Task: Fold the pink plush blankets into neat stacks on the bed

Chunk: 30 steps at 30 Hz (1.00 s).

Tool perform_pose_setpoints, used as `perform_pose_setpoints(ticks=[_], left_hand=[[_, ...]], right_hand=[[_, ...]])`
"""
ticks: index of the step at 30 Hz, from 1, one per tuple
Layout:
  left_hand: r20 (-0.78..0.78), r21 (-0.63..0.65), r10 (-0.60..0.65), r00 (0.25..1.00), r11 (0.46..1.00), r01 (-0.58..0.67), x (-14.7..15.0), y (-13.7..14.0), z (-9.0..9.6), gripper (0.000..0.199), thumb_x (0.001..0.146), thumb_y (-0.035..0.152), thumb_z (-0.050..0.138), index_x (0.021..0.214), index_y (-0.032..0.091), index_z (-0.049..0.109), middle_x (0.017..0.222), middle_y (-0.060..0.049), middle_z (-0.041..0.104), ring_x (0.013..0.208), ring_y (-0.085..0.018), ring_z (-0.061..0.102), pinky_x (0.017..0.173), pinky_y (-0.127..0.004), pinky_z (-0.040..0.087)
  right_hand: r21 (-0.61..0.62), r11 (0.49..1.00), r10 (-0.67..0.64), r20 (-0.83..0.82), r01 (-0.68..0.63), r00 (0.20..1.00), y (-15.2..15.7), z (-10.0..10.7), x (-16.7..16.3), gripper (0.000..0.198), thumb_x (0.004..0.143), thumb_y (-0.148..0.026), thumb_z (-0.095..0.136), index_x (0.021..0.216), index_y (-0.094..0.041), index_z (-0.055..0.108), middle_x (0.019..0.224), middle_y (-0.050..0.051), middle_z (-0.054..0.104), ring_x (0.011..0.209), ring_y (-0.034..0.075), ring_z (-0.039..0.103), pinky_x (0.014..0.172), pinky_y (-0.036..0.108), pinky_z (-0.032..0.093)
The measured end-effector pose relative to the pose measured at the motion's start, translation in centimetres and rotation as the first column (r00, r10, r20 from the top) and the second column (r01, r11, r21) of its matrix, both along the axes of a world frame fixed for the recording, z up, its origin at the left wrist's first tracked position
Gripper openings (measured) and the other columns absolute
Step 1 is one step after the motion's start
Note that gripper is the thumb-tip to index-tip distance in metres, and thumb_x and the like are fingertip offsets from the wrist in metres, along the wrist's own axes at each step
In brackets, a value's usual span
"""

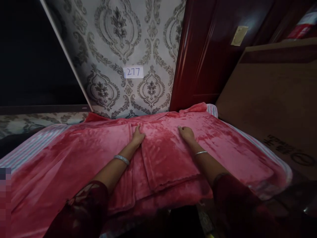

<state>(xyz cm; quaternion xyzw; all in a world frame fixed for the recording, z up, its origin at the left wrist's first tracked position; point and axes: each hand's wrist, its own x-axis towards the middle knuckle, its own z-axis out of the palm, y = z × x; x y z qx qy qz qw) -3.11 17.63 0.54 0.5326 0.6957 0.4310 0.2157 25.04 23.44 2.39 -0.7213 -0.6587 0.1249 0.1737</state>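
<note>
Your left hand (pixel 138 135) and right hand (pixel 187 134) curl on the far half of the rumpled pink-red plush blanket (pixel 170 162), over pale striped cloth (pixel 37 142); I can't tell if they're pinching. Looks soft, floppy: grip doubled edges.

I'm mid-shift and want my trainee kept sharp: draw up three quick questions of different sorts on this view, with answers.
1. Multiple choice: which number is written on the white label?
A) 211
B) 277
C) 727

2. True or false: the left hand and the right hand are apart from each other, both at the pink blanket.

3. Short answer: what shows beneath the blanket along its edges?

Key: 1. B. 2. True. 3. A striped sheet.
</note>
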Motion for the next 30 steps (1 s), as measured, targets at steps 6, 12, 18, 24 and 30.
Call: perform_pose_setpoints(ticks=[6,12,18,24,30], left_hand=[[0.122,0.094,-0.109,0.987,0.991,0.098,0.4,0.0,-0.8,0.068,0.082,0.012,0.054,0.148,0.019,0.045,0.146,-0.009,0.059,0.129,-0.020,0.060,0.112,-0.036,0.047],[0.216,0.083,-0.137,0.967,0.989,0.121,0.5,0.1,-0.7,0.060,0.079,0.013,0.054,0.138,0.016,0.058,0.131,-0.009,0.069,0.110,-0.022,0.068,0.102,-0.036,0.053],[0.341,0.122,-0.111,0.933,0.990,0.073,0.3,0.3,-1.4,0.068,0.073,0.013,0.059,0.142,0.018,0.057,0.142,-0.008,0.062,0.125,-0.025,0.061,0.112,-0.040,0.046],[0.416,0.121,-0.117,0.902,0.990,0.073,-0.2,0.7,-2.3,0.078,0.071,0.013,0.063,0.148,0.018,0.053,0.156,-0.009,0.049,0.142,-0.026,0.047,0.121,-0.038,0.035],[0.392,0.118,-0.134,0.910,0.988,0.095,-0.2,1.0,-2.6,0.078,0.072,0.015,0.064,0.149,0.019,0.051,0.155,-0.009,0.050,0.143,-0.028,0.047,0.120,-0.040,0.035]], right_hand=[[-0.018,0.998,-0.067,0.022,0.067,0.998,0.4,-1.0,-1.1,0.043,0.106,-0.036,0.039,0.124,-0.012,0.069,0.125,0.021,0.068,0.114,0.026,0.067,0.088,0.030,0.049],[-0.058,0.997,-0.056,0.029,0.058,0.998,0.6,-0.7,-0.6,0.045,0.107,-0.036,0.037,0.124,-0.010,0.069,0.127,0.021,0.068,0.116,0.027,0.066,0.089,0.031,0.050],[-0.104,0.995,0.007,0.053,-0.002,0.999,2.7,1.0,-1.4,0.055,0.108,-0.043,0.032,0.130,-0.007,0.065,0.130,0.021,0.066,0.119,0.027,0.064,0.093,0.032,0.049],[-0.116,0.993,0.022,0.076,-0.013,0.997,5.1,0.9,-3.2,0.050,0.105,-0.045,0.042,0.129,-0.008,0.065,0.133,0.022,0.064,0.122,0.028,0.063,0.095,0.032,0.048],[-0.072,0.997,-0.004,0.085,0.011,0.996,4.9,-0.7,-3.4,0.046,0.106,-0.042,0.042,0.133,-0.009,0.060,0.132,0.023,0.063,0.123,0.029,0.062,0.096,0.036,0.048]])
